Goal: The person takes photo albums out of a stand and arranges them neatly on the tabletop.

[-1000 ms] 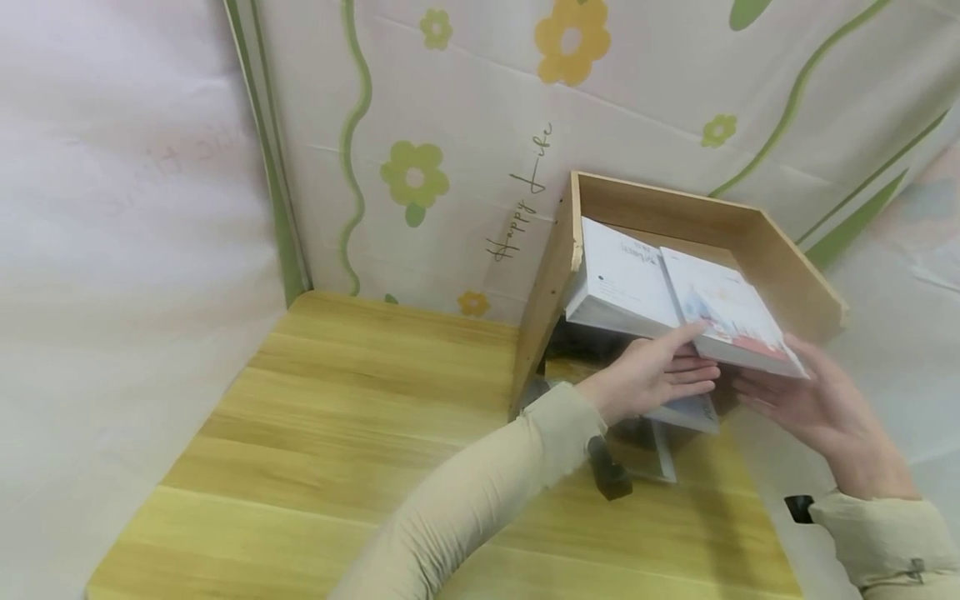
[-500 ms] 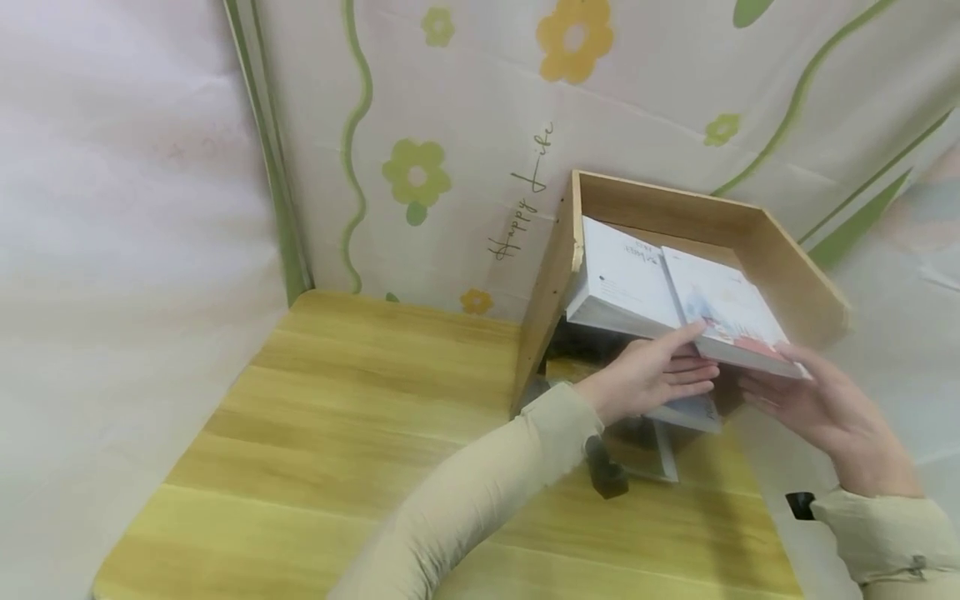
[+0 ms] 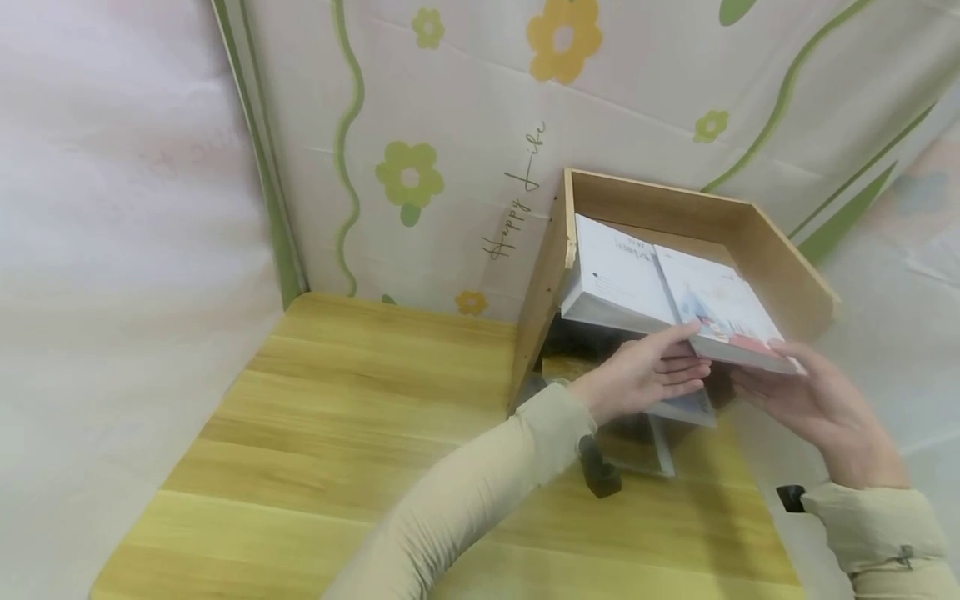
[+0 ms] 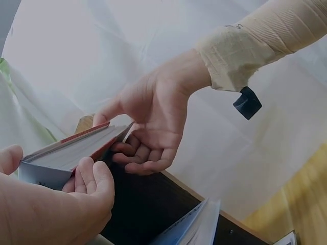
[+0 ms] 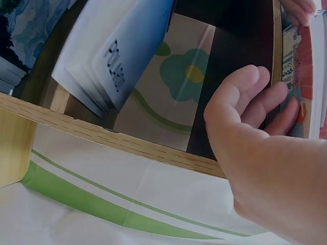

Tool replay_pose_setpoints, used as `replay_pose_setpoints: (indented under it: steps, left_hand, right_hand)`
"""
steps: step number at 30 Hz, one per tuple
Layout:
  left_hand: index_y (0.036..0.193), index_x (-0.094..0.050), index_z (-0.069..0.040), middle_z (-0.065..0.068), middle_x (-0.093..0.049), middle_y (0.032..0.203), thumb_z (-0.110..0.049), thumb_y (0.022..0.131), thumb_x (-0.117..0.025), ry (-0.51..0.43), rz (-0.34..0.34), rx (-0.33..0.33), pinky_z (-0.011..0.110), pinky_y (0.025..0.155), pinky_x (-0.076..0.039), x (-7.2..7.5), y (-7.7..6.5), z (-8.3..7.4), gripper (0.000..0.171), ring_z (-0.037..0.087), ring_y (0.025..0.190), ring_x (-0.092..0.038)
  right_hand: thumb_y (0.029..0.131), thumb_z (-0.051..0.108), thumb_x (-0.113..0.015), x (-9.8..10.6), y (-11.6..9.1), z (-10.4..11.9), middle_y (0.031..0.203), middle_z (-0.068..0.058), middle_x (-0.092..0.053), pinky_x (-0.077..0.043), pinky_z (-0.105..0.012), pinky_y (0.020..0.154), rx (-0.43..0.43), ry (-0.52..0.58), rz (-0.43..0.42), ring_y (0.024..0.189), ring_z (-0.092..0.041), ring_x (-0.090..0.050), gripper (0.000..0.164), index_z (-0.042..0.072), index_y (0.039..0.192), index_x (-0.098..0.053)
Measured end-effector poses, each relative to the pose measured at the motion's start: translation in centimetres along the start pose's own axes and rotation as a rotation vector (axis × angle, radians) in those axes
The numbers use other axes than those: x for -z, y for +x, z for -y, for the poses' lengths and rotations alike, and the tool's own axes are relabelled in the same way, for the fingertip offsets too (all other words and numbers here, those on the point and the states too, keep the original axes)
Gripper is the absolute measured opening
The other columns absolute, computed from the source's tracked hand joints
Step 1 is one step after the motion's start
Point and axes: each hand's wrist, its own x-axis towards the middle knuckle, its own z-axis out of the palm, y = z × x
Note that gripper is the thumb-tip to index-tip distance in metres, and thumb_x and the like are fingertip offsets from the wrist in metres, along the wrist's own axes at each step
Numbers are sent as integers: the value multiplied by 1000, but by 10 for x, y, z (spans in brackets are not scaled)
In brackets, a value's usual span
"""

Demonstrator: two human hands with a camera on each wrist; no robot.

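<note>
A book with a pale cover, printed with a blue and red picture [image 3: 723, 312], lies on the top of a wooden shelf unit [image 3: 540, 321], its near end sticking out over the front. My left hand [image 3: 648, 371] grips its near left corner, thumb on the cover and fingers underneath. At the near right corner my right hand [image 3: 832, 408] holds it too, thumb over the cover edge. From the left wrist view, page edges of the book [image 4: 76, 148] show between both hands. Directly left of it sits a second thick white book [image 3: 618, 279].
Below, a blue-white book [image 5: 133, 51] leans out of a lower compartment, with other items partly hidden around it. The unit stands on a yellow wood table [image 3: 337, 417] against a flower-printed curtain [image 3: 465, 108]. Its raised right side panel [image 3: 795, 267] borders the top.
My right thumb has shifted from the book's side edge onto its cover near the corner. The left hand keeps its grip, and the books stay in place; the head view shifts slightly.
</note>
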Motion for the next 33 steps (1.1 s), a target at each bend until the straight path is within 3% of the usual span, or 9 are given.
replay_pose_setpoints:
  steps: [7,20,33]
  left_hand:
    - [100,-64,10,24,-66,97,-23,90,-73,14,-17,7,46,94,-51,1,1,0,35,33,97,-66]
    - [98,-65,7,21,-68,94,-19,89,-73,23,-73,-79,50,96,-49,1,10,-4,29,35,96,-66]
    - [99,-65,6,21,-67,95,-16,91,-72,23,-40,-54,47,95,-50,7,9,-9,25,34,98,-66]
  right_hand:
    - [107,15,-21,-1,-1,-3,133,-17,-52,-33,-46,110,42,33,34,127,-32,-48,36,3,131,-46]
    - [108,15,-22,1,1,-9,134,-20,-52,-33,-45,110,79,112,80,125,-33,-47,37,1,133,-45]
    - [107,16,-25,1,4,-11,133,-20,-51,-33,-45,108,100,138,52,123,-33,-47,34,4,134,-42]
